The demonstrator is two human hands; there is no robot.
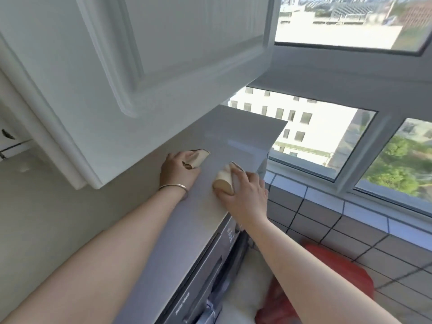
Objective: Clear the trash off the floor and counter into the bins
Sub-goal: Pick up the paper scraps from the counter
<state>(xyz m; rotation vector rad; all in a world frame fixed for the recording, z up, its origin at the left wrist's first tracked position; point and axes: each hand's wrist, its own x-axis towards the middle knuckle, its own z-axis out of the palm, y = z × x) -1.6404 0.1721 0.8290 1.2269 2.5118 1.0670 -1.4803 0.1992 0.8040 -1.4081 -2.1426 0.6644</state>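
Paper cup (196, 158), beige, crushed flat, dark rim, lies on smooth grey desk (203, 206) under white panelled cabinet door (131, 66); left hand (178, 170) curls round it. Second crushed paper cup (225, 180) just beside, gripped by right hand (245, 192). Thin metal bangle (174, 187) on left wrist. Red plastic bag (327, 284) below, by tiled wall (327, 218).
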